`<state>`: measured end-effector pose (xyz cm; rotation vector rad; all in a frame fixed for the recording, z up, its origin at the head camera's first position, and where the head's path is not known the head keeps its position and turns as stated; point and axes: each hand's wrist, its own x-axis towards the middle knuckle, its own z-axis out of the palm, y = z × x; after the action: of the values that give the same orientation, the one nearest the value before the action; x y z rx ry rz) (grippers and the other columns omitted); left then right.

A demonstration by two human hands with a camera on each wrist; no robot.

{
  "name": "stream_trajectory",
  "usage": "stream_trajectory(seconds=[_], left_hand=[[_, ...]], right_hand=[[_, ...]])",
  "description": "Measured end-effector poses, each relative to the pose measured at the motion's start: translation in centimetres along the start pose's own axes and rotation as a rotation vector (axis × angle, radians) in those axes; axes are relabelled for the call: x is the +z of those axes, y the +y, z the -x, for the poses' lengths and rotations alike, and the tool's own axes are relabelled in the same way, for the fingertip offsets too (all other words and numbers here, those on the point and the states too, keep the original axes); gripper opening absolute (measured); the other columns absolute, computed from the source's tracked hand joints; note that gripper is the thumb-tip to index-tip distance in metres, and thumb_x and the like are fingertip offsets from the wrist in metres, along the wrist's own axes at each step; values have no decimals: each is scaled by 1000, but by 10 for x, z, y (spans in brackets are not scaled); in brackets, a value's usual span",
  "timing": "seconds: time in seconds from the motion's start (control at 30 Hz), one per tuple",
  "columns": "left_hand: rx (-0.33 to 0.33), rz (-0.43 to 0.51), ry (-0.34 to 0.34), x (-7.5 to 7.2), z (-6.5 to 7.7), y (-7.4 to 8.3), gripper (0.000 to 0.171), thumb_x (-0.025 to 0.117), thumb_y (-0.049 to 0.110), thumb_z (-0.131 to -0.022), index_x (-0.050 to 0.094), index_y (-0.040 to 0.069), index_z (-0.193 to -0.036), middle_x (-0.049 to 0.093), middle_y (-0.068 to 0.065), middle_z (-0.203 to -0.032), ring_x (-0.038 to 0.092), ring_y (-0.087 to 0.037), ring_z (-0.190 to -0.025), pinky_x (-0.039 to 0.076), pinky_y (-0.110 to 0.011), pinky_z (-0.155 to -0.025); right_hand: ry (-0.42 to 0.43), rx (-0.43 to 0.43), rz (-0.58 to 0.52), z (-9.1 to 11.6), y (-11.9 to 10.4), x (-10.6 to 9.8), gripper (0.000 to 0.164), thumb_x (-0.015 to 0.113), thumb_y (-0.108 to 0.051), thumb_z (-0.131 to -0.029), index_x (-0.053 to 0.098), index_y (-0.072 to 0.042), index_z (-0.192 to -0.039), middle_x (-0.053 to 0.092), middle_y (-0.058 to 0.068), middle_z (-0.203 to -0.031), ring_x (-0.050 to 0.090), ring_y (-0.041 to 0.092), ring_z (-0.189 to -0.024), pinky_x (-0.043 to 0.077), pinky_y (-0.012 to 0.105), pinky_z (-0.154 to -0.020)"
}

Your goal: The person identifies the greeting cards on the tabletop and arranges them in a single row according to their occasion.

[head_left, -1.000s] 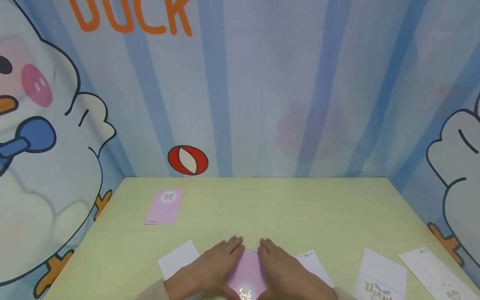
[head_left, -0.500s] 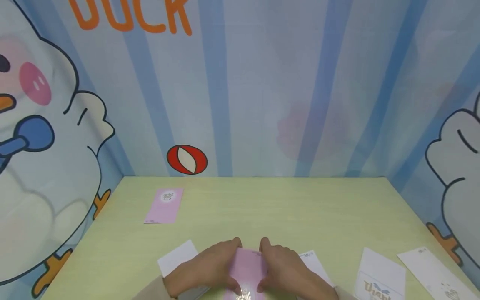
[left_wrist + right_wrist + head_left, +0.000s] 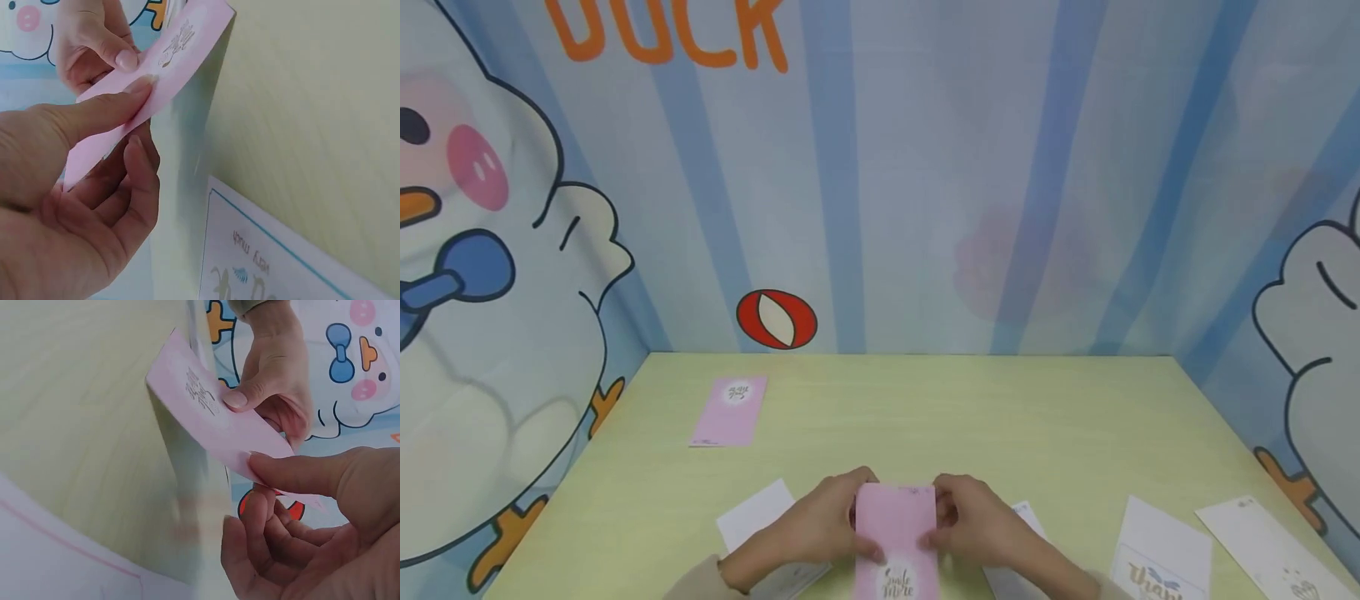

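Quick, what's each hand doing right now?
Left hand: holding the pink Smile More card, thumb on top.
Right hand: holding the same card, thumb on top too.

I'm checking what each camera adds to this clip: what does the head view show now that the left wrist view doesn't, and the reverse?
Only head: a second pink card lying at the table's far left, the red-and-white ball print and the orange "DUCK" lettering.

Only left wrist: a white card with legible "very much" lettering and a blue border; whether it also appears in the head view is unclear.

Both: the left hand and right hand pinching one pink card, plus table and backdrop.
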<state>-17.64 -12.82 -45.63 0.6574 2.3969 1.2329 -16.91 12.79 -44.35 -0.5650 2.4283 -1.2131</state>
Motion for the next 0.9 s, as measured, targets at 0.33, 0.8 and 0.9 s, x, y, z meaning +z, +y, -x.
stream_trajectory(seconds=[0.33,0.8,0.9], left_hand=[[-66,253,7,-8,1,4,45,86,7,-85,62,1,-122,82,-10,-94,76,-15,-83,56,-22,-68],[-82,386,128,-29,5,7,29,77,11,-95,73,-1,-121,80,-14,-107,78,-18,-94,65,-33,-80],[-130,448,206,-35,6,9,33,79,12,-93,74,-5,-121,81,-15,-105,79,-17,-90,65,-35,-79]], right_hand=[[-40,17,-238,0,2,-5,16,77,-7,-93,75,0,-108,78,9,-85,68,14,-70,59,28,-62],[15,27,-435,-6,-11,-19,11,75,3,-90,67,8,-96,77,11,-83,78,20,-79,66,45,-79],[54,33,-447,-10,-16,-22,12,76,0,-90,65,6,-92,77,7,-80,78,20,-79,66,43,-80]])
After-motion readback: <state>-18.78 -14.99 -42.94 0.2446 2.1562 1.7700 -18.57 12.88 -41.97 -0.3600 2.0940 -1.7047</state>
